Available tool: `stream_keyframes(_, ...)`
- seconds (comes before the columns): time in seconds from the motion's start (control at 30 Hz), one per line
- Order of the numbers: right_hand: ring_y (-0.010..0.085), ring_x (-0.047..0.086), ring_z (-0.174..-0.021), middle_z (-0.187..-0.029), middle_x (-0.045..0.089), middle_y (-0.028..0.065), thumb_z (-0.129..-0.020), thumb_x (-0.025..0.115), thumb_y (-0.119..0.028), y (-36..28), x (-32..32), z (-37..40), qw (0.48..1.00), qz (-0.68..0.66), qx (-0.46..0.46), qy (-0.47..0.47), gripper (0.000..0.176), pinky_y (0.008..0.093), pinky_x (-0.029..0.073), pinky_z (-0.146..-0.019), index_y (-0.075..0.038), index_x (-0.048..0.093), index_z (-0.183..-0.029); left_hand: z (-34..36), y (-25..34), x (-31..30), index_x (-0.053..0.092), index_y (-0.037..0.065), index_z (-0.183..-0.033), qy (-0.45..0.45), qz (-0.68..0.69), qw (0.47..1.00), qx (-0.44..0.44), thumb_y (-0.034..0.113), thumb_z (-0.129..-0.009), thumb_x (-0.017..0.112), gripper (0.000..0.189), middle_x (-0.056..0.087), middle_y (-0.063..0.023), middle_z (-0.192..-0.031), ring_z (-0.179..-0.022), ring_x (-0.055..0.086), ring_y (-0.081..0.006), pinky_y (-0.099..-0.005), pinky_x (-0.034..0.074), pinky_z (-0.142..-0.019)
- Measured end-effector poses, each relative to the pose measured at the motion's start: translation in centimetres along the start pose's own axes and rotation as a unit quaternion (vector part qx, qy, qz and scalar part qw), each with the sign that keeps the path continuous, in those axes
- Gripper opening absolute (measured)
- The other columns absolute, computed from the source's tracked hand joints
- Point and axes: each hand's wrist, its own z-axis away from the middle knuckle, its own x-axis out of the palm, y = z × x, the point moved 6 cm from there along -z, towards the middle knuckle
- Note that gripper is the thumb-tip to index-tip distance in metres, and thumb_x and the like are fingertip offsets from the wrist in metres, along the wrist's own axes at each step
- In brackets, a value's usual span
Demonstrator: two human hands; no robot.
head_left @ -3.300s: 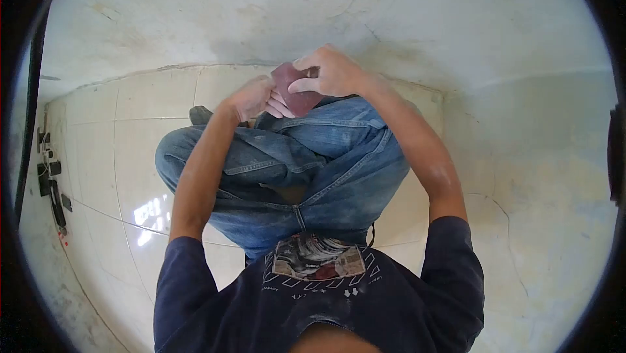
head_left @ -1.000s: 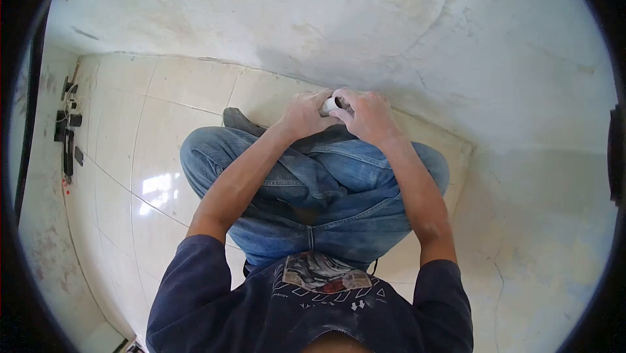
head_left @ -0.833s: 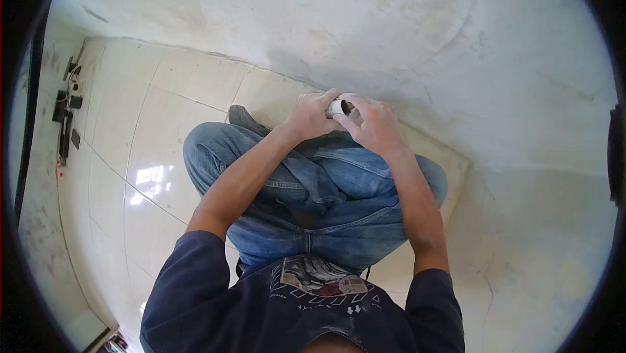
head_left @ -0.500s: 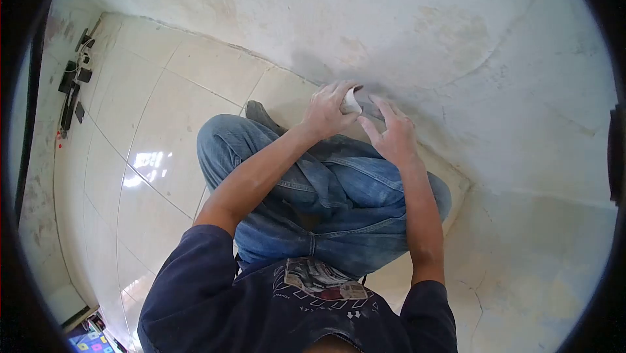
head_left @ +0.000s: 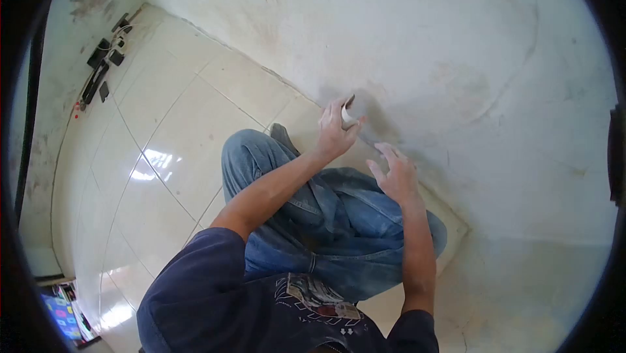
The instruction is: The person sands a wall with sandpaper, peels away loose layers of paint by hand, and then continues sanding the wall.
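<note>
A small curled sheet of sandpaper (head_left: pixel 348 116), white on one side and dark on the other, is gripped in my left hand (head_left: pixel 334 134) close to the wall. Its lower part is hidden by my fingers. Pale dust coats the fingers of both hands. To the right and a little lower, my right hand (head_left: pixel 398 177) is empty, its thumb and fingers apart, above my bent leg. The pale wall (head_left: pixel 424 85) in front of the hands is patchy, with stains and a crack line.
My crossed legs in blue jeans (head_left: pixel 274 177) rest on the glossy tiled floor (head_left: pixel 176 124) beside the wall. Dark devices and cables (head_left: pixel 98 69) lie along the left wall. Colourful items (head_left: pixel 62 314) sit at the lower left.
My hands have moved apart. The sandpaper stays in my left hand, while my right hand has drawn back from it. The camera view has shifted, so the floor appears further right.
</note>
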Motion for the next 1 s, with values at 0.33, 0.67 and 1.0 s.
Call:
stream_keyframes(0.33,0.0355,0.064,-0.108,-0.119,0.067,0.0138,-0.091,0.065,-0.033,-0.3,-2.0,-0.8,0.995,0.067,-0.039,-0.069,0.041,0.0455,0.050,-0.093,-0.008,0.063,-0.123,0.8,-0.3,-0.2,0.064,0.008,-0.099,-0.036,0.083,0.995,-0.043,0.027,-0.086,0.076,0.025,0.071,-0.0107,-0.084,-0.076,0.070,-0.0298,-0.0411,0.054,-0.066)
stream_keyframes(0.67,0.0363,0.068,-0.100,-0.109,0.071,0.0172,-0.089,0.067,-0.039,6.5,1.0,2.0,0.954,0.194,0.053,-0.222,0.050,0.0468,0.052,-0.088,-0.005,0.061,-0.125,1.2,-0.3,-0.1,0.065,0.008,-0.091,-0.106,0.029,0.994,-0.015,0.035,-0.082,0.082,0.034,0.069,-0.0098,-0.077,-0.070,0.069,-0.0268,-0.0374,0.054,-0.062)
stream_keyframes(1.0,0.0348,0.069,-0.098,-0.111,0.071,0.0183,-0.086,0.072,-0.038,6.5,-4.4,2.2,0.978,-0.017,0.186,-0.097,0.062,0.0437,0.052,-0.089,-0.003,0.056,-0.135,1.6,0.8,0.3,0.064,0.007,-0.098,-0.113,0.024,0.993,-0.007,0.040,-0.082,0.080,0.040,0.072,-0.0091,-0.086,-0.077,0.072,-0.0256,-0.0369,0.056,-0.065)
